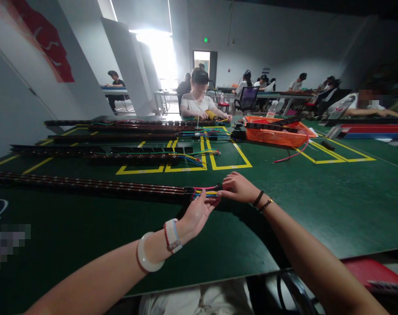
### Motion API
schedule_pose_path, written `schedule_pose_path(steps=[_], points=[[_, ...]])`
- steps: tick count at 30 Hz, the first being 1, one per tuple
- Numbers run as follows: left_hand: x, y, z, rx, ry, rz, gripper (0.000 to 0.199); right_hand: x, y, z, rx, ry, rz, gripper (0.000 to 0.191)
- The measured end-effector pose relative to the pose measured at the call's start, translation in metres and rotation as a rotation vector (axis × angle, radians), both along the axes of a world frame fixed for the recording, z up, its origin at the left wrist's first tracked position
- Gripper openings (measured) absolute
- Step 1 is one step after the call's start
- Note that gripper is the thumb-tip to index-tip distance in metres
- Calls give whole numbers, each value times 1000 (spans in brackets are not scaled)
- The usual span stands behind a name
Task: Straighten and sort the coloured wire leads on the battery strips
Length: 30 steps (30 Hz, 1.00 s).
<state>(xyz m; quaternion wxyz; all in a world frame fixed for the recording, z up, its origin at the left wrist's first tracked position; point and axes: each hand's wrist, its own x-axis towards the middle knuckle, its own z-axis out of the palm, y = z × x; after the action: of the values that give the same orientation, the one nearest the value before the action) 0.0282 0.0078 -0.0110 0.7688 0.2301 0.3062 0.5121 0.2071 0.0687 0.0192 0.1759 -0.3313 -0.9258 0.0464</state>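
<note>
Workshop: taped worktable (317, 197), coloured wires (208, 193)

Your green table (120, 236) is marked with yellow tape (232, 167) laid out in boxes. Nearest you, a long dark bar (103, 186) lies across its left half. More dark bars (133, 158) lie in rows beyond that. Farther right stands an orange basket (267, 138), with red and blue bars (372, 130) past it.

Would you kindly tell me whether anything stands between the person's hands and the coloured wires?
Nothing visible does: the left hand holds the coloured wires, and the right hand is at their ends.
</note>
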Motion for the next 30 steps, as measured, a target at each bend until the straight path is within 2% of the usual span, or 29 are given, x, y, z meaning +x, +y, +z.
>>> schedule_pose_path(steps=[2,4,8,12,15,18,21,23,26,30], points=[[1,0,-1,-17,11,15,27,-1,-1,-1,-17,-37,59,49],[1,1,-1,-31,23,11,27,-2,0,-4,-77,1,49,51],[0,-2,6,-37,103,-54,37,-3,6,-15,-235,94,-74,54],[0,-6,13,-18,130,-87,41,-3,12,-26,-287,134,-185,53],[-1,-6,14,-9,115,-90,42,-6,16,-33,-253,149,-236,47],[-1,-5,11,-7,105,-109,42,-10,21,-35,-128,136,-287,41],[-1,-4,9,-10,96,-117,40,-11,24,-34,-35,99,-305,40],[-2,-4,8,-16,92,-91,37,-9,23,-32,-46,81,-265,43],[-2,-4,9,-41,78,-60,31,-3,18,-25,-140,64,-208,51],[-3,-4,11,-57,50,-62,29,7,11,-11,-302,127,-311,61]])
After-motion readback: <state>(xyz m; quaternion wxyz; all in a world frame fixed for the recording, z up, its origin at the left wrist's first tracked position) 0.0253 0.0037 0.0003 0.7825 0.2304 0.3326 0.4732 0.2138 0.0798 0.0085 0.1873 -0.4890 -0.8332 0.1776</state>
